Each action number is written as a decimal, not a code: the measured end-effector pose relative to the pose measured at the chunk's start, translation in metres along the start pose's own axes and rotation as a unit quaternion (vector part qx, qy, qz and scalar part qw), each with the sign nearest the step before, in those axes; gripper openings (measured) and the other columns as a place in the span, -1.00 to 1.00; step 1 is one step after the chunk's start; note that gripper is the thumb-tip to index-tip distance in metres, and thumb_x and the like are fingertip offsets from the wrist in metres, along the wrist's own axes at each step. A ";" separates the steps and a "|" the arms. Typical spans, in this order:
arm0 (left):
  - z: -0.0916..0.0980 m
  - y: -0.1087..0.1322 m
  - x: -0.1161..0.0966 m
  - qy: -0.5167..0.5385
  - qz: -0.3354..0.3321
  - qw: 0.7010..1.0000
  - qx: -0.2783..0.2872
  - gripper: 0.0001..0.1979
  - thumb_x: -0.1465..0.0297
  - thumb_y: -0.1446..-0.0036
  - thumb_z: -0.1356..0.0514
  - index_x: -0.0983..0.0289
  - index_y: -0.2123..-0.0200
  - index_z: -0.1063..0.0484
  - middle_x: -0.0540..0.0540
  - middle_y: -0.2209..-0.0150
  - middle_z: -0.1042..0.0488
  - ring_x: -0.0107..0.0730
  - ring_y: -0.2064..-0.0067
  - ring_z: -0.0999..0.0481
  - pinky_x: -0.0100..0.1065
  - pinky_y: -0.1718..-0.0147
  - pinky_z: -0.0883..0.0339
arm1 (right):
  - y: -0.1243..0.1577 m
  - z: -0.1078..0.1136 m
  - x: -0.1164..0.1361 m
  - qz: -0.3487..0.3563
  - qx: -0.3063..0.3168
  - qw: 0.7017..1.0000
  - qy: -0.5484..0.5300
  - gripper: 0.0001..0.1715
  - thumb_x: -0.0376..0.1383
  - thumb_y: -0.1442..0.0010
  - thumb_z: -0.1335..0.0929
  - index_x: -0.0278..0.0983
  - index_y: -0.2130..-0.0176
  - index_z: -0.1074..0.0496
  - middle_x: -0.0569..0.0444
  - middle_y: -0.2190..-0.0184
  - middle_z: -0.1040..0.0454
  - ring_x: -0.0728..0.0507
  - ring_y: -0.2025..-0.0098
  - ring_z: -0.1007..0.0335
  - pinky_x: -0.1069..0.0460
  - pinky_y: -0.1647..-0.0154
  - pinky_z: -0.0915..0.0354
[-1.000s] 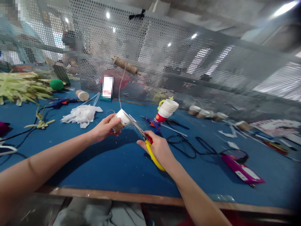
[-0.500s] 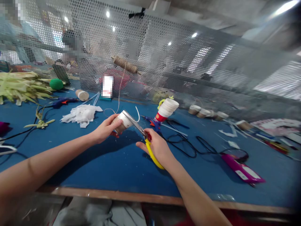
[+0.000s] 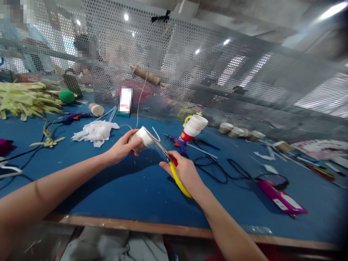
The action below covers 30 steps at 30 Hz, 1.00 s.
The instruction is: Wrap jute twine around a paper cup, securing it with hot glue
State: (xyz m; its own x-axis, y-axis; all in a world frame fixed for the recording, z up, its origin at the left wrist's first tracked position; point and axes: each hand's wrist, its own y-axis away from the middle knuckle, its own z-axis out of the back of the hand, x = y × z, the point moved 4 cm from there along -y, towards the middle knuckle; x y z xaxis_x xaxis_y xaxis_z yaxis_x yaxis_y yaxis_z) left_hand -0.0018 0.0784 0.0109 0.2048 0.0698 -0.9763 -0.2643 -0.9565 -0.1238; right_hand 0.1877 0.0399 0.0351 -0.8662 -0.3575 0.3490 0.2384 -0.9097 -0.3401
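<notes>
My left hand (image 3: 125, 146) is closed around a white paper cup (image 3: 144, 137) whose lower part is wrapped in brown twine. The cup lies tilted, its mouth end toward the right. My right hand (image 3: 185, 168) grips scissors (image 3: 176, 178) with yellow handles, the blades pointing up and left at the cup's rim. A thin white strip (image 3: 156, 133) curls away from the rim beside the blades. A strand of twine (image 3: 139, 105) runs from the cup's area up to a twine spool (image 3: 146, 75) on the mesh screen.
Stacked paper cups (image 3: 196, 125) stand tilted beside a blue glue gun (image 3: 176, 140). White lace (image 3: 95, 131), another glue gun (image 3: 74, 117) and corn husks (image 3: 27, 99) lie left. A purple packet (image 3: 282, 197), black cable (image 3: 214, 170) and twine-wrapped cups (image 3: 236, 132) are right.
The scissor blades have shifted slightly right and down along the rim, and the white strip curls farther left. My left hand keeps its hold on the cup. The whole view has shifted slightly.
</notes>
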 end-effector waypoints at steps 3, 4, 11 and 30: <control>0.000 -0.001 0.001 0.052 0.012 0.999 -0.002 -0.53 0.21 -0.04 -0.11 0.26 0.01 -0.14 0.14 0.31 -0.37 -0.42 0.41 -0.41 -0.39 0.49 -0.29 | 0.000 0.002 0.000 0.001 -0.011 1.000 -0.001 -0.55 0.03 0.01 -0.28 -0.28 0.29 -0.33 0.05 0.54 -0.42 -0.08 0.54 -0.31 0.07 0.51 -0.20; 0.000 -0.001 0.002 0.071 0.026 0.997 0.007 -0.56 0.19 -0.05 -0.09 0.27 0.04 -0.17 0.14 0.32 -0.38 -0.43 0.42 -0.41 -0.39 0.49 -0.29 | 0.000 0.002 0.000 0.002 -0.014 1.000 -0.001 -0.55 0.03 0.01 -0.28 -0.28 0.28 -0.33 0.05 0.54 -0.42 -0.08 0.54 -0.31 0.07 0.51 -0.20; 0.000 0.001 0.001 0.051 0.031 0.998 0.026 -0.61 0.22 -0.03 -0.13 0.26 0.08 -0.25 0.09 0.32 -0.36 -0.50 0.42 -0.36 -0.46 0.51 -0.22 | -0.002 -0.003 -0.007 -0.001 0.005 1.000 0.016 -0.43 0.07 0.13 -0.33 -0.26 0.23 -0.28 0.04 0.44 -0.39 -0.10 0.45 -0.31 0.04 0.43 -0.23; 0.002 -0.001 0.000 -0.013 -0.028 1.000 0.003 -0.51 0.31 0.00 -0.16 0.26 -0.02 -0.17 0.15 0.21 -0.32 -0.47 0.38 -0.35 -0.47 0.52 -0.24 | 0.000 0.001 -0.001 0.009 -0.008 1.000 0.010 -0.55 0.03 0.02 -0.29 -0.27 0.28 -0.32 0.05 0.52 -0.42 -0.08 0.53 -0.30 0.06 0.49 -0.20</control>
State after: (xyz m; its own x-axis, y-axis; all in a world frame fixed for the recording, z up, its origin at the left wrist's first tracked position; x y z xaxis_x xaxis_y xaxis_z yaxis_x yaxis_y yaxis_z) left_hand -0.0034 0.0796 0.0108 0.1957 0.1310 -0.9719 -0.2593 -0.9489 -0.1801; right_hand 0.1895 0.0398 0.0354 -0.8699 -0.3703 0.3258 0.2482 -0.8995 -0.3596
